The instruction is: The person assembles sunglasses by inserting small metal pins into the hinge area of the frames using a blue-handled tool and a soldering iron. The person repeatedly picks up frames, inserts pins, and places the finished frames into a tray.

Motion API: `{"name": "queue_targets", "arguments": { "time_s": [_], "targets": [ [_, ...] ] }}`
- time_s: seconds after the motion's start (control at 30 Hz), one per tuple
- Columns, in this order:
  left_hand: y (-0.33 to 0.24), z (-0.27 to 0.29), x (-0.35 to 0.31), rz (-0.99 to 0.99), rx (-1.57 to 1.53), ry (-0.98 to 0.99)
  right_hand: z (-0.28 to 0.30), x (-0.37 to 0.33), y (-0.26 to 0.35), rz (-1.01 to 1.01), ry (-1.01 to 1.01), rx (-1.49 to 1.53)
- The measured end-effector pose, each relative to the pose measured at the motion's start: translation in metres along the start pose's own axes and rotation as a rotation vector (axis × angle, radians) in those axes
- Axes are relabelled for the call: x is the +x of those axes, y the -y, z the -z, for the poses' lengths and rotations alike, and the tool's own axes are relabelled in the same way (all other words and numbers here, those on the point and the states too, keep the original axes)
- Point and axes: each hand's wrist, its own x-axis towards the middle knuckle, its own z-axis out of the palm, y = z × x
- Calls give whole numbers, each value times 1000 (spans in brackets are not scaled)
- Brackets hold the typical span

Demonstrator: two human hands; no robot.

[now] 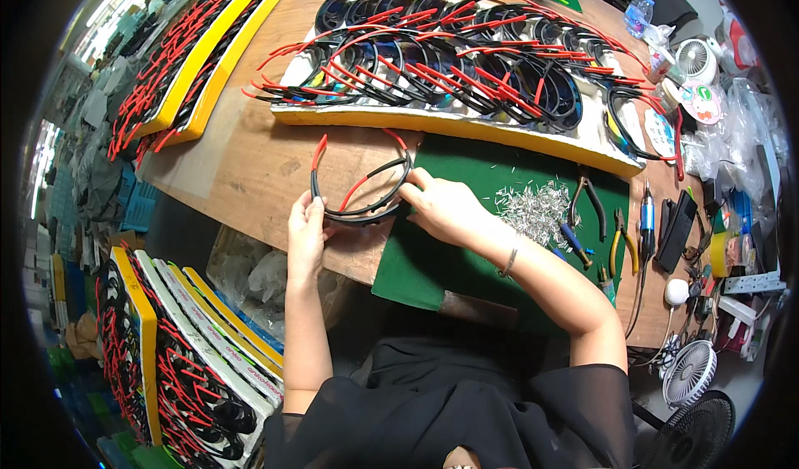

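A pair of black sports glasses (364,217) with red-tipped temple arms is held up over the wooden table, near the left edge of a green mat (424,261). My left hand (305,234) grips the left side of the frame, thumb on top. At the opposite side my right hand (437,207) pinches the frame by the hinge end of the temple; whatever its fingertips press on is hidden. To the right on the mat lies a loose pile of small silvery metal pins (537,211). Black-handled pliers (589,207) lie beside the pile.
A yellow-edged foam tray (466,128) full of similar glasses spans the far side. More stacked trays (208,61) stand at the left and lower left. Yellow-handled cutters (622,244), a blue electric screwdriver (647,215), a phone (677,232) and small fans (689,372) crowd the right.
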Motion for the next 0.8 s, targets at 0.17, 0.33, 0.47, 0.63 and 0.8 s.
{"name": "queue_targets", "arguments": {
  "time_s": [0.17,0.33,0.47,0.63,0.8],
  "targets": [
    [6,-11,-27,-264,-12,-193,8,-9,9,77,-96,207],
    [1,-26,-45,-274,-104,-98,9,-21,5,148,-140,225],
    [7,-28,-41,-137,-104,8,14,-29,7,58,-165,254],
    [-6,-29,-38,15,-109,-8,29,-31,0,25,-174,215],
    [-14,-33,-44,-56,-48,20,22,-37,2,71,-73,50]
  ]
}}
